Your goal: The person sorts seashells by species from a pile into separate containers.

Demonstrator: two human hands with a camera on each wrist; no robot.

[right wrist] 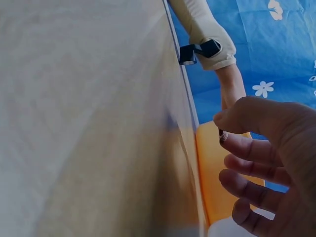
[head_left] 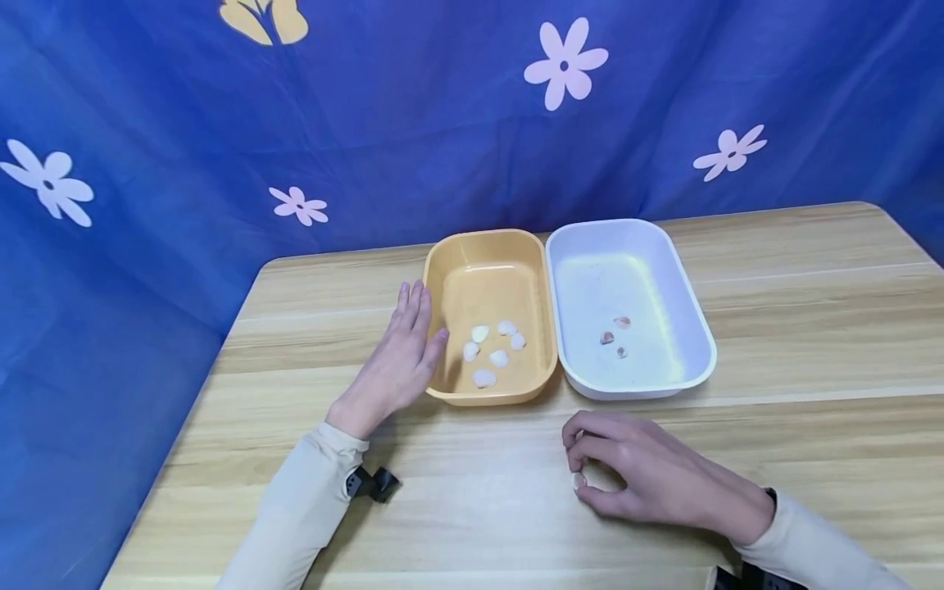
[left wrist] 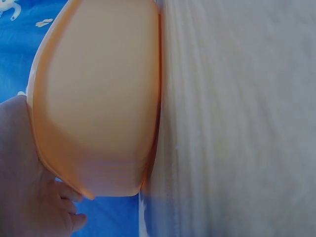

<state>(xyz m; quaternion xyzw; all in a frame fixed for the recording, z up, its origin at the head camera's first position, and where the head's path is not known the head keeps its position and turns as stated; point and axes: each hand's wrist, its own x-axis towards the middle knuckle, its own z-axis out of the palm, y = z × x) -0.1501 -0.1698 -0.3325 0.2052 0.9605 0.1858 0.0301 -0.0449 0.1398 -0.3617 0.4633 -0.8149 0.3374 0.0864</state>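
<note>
My left hand (head_left: 398, 356) lies with straight fingers along the left rim of the orange tray (head_left: 490, 238), its thumb over the edge. Several whitish shells (head_left: 499, 358) lie in the near half of that tray. In front of the white tray (head_left: 627, 392), low over the table, my right hand (head_left: 649, 471) pinches a small shell (right wrist: 223, 136) between thumb and index finger. It shows dark and mottled in the right wrist view, and the fingertips hide part of it. Three small brownish shells (head_left: 607, 338) are inside the white tray.
Both trays stand side by side on a wood-grain table (head_left: 811, 328), toward its back edge. Behind it hangs a blue cloth (head_left: 413, 123) with white flowers. The left forearm, in a light sleeve (head_left: 298, 500), reaches along the table's left part.
</note>
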